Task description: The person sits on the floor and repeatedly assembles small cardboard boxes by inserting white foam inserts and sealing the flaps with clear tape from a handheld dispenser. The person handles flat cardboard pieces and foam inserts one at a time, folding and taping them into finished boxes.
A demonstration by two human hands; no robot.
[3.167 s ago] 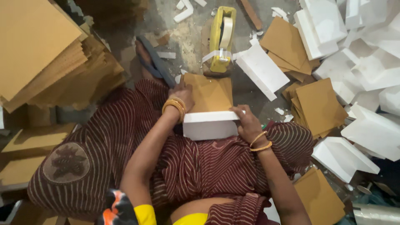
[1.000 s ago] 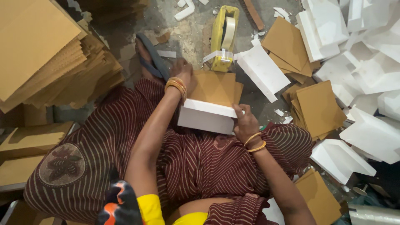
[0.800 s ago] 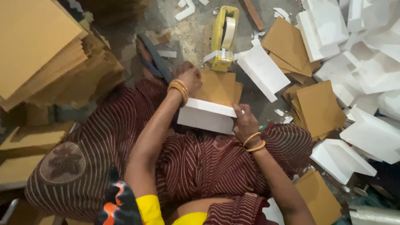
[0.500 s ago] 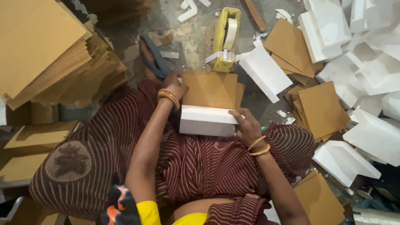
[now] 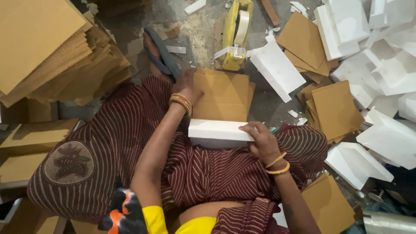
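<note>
Left hand (image 5: 187,86) flat on cardboard sheet (image 5: 225,95); right hand (image 5: 262,141) grips white foam block (image 5: 219,132).

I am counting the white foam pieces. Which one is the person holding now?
The flat white foam block on the lap, gripped by the right hand; the other foam pieces lie untouched on the floor.

Gritty concrete floor (image 5: 199,39), yellow tape dispenser (image 5: 236,37), scattered white foam pieces (image 5: 381,73), brown cardboard sheets (image 5: 333,108), possibly offcuts
</note>
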